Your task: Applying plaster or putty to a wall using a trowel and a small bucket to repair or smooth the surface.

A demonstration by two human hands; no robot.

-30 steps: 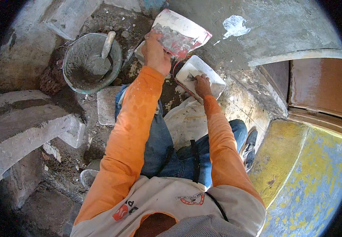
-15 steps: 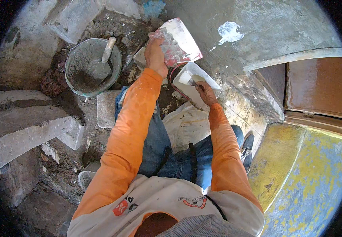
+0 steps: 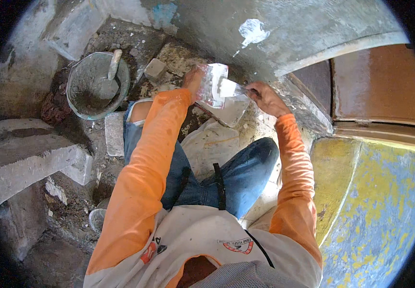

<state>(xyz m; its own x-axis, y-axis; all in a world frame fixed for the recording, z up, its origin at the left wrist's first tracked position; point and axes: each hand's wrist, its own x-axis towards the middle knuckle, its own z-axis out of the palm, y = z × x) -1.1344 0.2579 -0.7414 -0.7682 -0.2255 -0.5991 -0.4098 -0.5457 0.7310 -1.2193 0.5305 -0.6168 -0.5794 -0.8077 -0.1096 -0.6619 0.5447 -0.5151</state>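
Below the head camera, over a grimy floor [image 3: 135, 36] near its far edge, where it meets the grey wall [image 3: 308, 29], I see both hands at work close together. The left hand [image 3: 194, 79] has its fingers wrapped on the left side of a red-and-white board [image 3: 213, 86], smeared with pale paste. The fingers of the right hand [image 3: 269, 100] are clenched around the handle of a scraper [image 3: 238, 90]; its blade, loaded with white paste, points left and overlaps the board's right edge, though whether it presses on the face I can't tell. Just below the pair sits a white tub [image 3: 232, 111], partly covered from me by the board. Toward the floor's far left corner stands a round bucket [image 3: 90, 93] of grey mortar, with a trowel [image 3: 114, 67] leaning in it, handle up. Between bucket and board lies a small pale block [image 3: 155, 70], and a bigger block [image 3: 114, 134] rests just beside the left knee. A dirty whitish sack [image 3: 210, 146] is spread between the knees.
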